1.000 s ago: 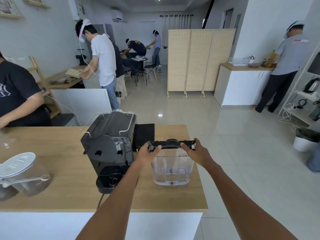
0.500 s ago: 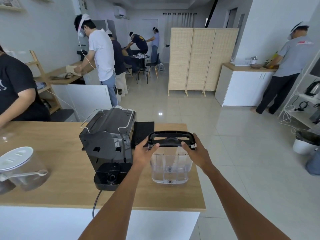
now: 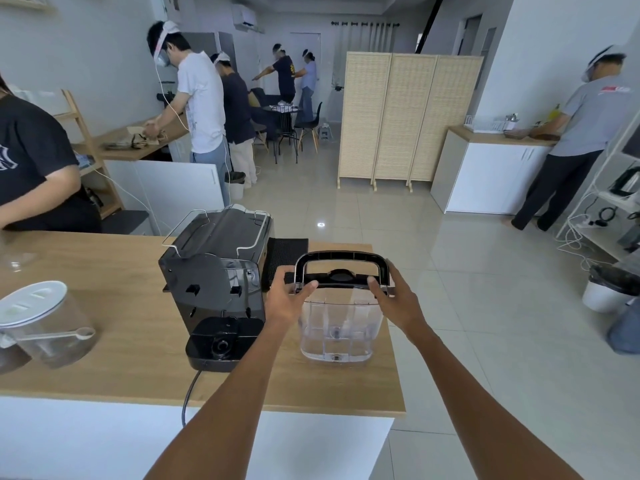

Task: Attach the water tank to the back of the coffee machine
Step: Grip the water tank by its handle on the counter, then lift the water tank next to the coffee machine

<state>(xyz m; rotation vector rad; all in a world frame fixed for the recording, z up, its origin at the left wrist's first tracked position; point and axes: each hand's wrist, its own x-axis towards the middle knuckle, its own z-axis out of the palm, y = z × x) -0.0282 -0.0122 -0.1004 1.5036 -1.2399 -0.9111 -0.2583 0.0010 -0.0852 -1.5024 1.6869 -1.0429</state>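
1. A wooden bench (image 3: 104, 358) stretches in front of me, ending at my right.
2. The black coffee machine (image 3: 216, 282) stands on it with its back towards me, its tank dock (image 3: 221, 344) jutting out low at the rear.
3. The clear water tank (image 3: 337, 327) stands upright on the bench just right of the machine, not yet attached, its black handle (image 3: 341, 259) raised.
4. My left hand (image 3: 287, 296) and right hand (image 3: 394, 299) are apart, clasping the tank's top rim on either side.
5. The dock lies to the left of the tank, nearer my left hand, so I judge the tank must shift leftward.
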